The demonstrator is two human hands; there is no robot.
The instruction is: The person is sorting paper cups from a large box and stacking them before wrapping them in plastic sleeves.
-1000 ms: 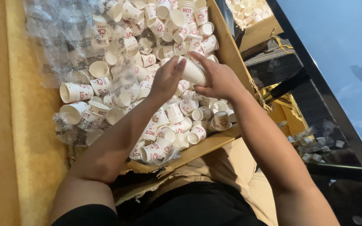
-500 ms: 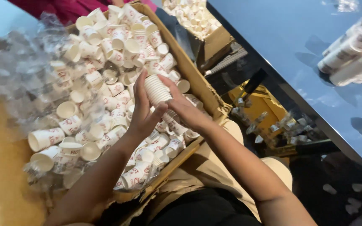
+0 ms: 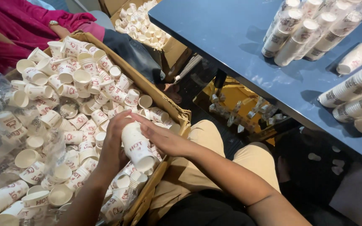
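Over a cardboard box (image 3: 164, 98) of loose cups, cup stack (image 3: 137, 144) tilted, base lower-right, both hands' fingers (image 3: 158, 132) pinching it.

Both hands (image 3: 141, 140) clasp a stack of paper cups (image 3: 138, 146) over a cup-filled cardboard box (image 3: 164, 102)

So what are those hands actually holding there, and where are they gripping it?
A short stack of white paper cups, held over the cardboard box. The left hand wraps its side from behind; the right hand lies flat along the other side.
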